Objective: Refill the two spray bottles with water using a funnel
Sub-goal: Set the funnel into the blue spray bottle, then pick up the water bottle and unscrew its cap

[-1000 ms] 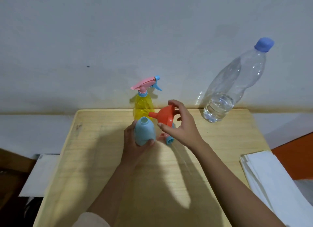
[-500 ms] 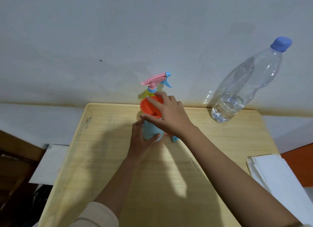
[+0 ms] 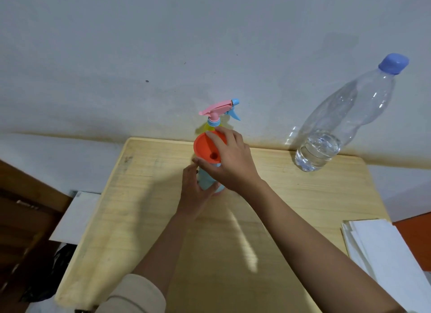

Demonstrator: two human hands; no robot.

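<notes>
at the pale wooden worktop's (image 3: 144,196) middle, the left hand (image 3: 194,196) is gripping the smooth blue bottle (image 3: 205,181). the right hand (image 3: 233,163) is pinching the conical orange funnel (image 3: 205,147) atop its neck. the yellow spray bottle (image 3: 208,126) is standing at 12 o'clock, the clear water bottle (image 3: 338,126) at 2 o'clock.

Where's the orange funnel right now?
Head view, centre: the orange funnel sits atop the blue bottle, its rim held by the right hand, just in front of the yellow spray bottle.
</notes>
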